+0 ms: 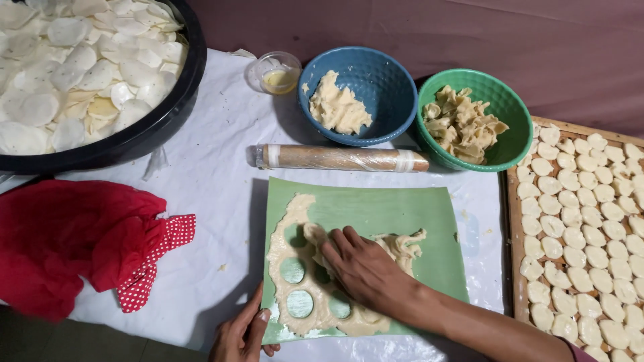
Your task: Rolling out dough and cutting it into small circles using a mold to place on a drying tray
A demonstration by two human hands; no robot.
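Observation:
A green mat [396, 214] lies on the white sheet in front of me. A thin sheet of pale dough [290, 228] with several round holes cut out of it covers its left half. My right hand [365, 268] rests fingers-down on that dough, gathering a strip of it near the middle. My left hand [241, 332] pinches the mat's lower left corner. A cling-wrapped rolling pin [342, 159] lies just beyond the mat's far edge.
Behind stand a blue bowl [386, 80] of dough, a green bowl [510, 114] of dough scraps and a small clear cup [277, 71]. A wooden tray [515, 255] of cut discs is at right. A black tub [154, 127] of discs and a red cloth [80, 241] are at left.

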